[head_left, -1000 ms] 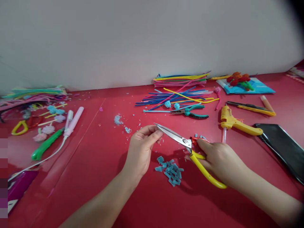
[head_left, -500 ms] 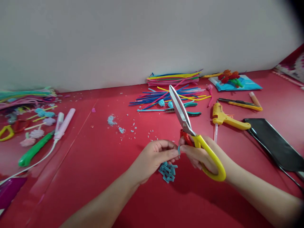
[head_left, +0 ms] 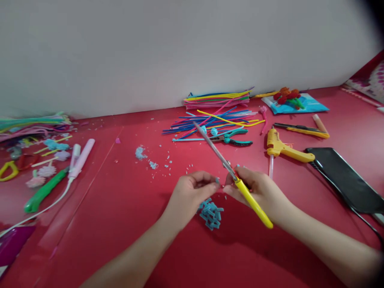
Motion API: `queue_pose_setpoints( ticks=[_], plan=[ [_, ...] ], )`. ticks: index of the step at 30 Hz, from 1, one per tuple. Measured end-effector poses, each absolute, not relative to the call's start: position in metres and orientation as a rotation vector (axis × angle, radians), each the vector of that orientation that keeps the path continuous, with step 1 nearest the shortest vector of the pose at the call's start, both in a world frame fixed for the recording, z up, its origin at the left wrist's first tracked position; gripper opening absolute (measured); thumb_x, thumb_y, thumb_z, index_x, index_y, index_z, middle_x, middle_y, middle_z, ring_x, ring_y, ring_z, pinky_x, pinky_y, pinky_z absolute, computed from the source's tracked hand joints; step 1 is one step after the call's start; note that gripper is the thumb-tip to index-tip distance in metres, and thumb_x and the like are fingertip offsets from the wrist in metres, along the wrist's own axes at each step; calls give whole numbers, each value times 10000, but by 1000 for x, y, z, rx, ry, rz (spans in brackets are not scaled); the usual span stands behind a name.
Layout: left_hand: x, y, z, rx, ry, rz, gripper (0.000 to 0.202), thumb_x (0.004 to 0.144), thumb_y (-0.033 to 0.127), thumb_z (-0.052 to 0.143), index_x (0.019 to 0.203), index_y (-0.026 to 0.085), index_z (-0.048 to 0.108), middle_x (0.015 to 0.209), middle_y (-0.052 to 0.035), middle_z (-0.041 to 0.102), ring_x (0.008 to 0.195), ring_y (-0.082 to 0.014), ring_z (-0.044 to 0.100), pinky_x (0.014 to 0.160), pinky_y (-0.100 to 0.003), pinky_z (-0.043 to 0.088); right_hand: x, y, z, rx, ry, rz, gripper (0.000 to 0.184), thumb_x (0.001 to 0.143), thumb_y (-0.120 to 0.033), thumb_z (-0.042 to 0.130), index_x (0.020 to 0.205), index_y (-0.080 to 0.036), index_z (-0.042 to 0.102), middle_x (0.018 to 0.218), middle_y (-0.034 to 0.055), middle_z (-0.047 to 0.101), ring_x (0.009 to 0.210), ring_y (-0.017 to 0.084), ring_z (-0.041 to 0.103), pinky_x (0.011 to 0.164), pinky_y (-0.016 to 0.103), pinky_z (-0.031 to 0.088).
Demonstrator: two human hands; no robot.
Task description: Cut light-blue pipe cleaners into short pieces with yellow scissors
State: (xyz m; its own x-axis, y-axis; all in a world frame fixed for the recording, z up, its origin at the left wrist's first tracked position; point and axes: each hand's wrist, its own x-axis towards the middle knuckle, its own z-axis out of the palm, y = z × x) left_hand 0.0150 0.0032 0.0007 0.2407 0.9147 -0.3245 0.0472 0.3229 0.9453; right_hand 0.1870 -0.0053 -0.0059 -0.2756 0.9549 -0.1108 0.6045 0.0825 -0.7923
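My left hand (head_left: 192, 196) pinches a short blue pipe cleaner piece (head_left: 217, 180) between thumb and fingers; only its tip shows. Close beside it, my right hand (head_left: 259, 194) is closed around scissors (head_left: 253, 204) with yellow and red handles. Their blades look edge-on and point up and to the left. A small gap lies between the two hands' fingertips. Just beneath them, a pile of cut blue pipe cleaner pieces (head_left: 211, 216) rests on the red table (head_left: 120, 240).
Behind my hands lie loose pipe cleaners (head_left: 207, 122), pliers (head_left: 238, 138) and blue fuzz (head_left: 140, 153). To the right are a yellow glue gun (head_left: 277, 147) and a black phone (head_left: 345, 176). A pink styling iron (head_left: 81, 158) with a cord is at left.
My right hand has rolled the scissors, so the blades now appear edge-on and lean further left. My hands have parted slightly, and the blue piece stays in my left fingers.
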Motion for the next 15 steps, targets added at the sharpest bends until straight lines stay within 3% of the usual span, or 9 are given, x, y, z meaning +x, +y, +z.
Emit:
queue_pose_setpoints(
  ticks=[5, 15],
  plan=[
    [1, 13, -6, 968, 1176, 1107, 87, 651, 203, 640, 722, 157, 618, 624, 22, 548, 578, -74, 477, 580, -195, 382, 194, -4, -8, -1741, -2255, 591, 333, 723, -541, 462, 758, -219, 387, 559, -30, 507, 488, 133, 479, 443, 218, 225],
    [-7, 18, -5, 965, 1107, 1244, 33, 688, 136, 588, 683, 153, 616, 629, 19, 537, 597, -65, 459, 586, -177, 370, 200, -3, -23, -1717, -2535, 194, 323, 786, -526, 363, 744, -206, 385, 514, 1, 540, 442, 159, 520, 426, 245, 146]
  ],
)
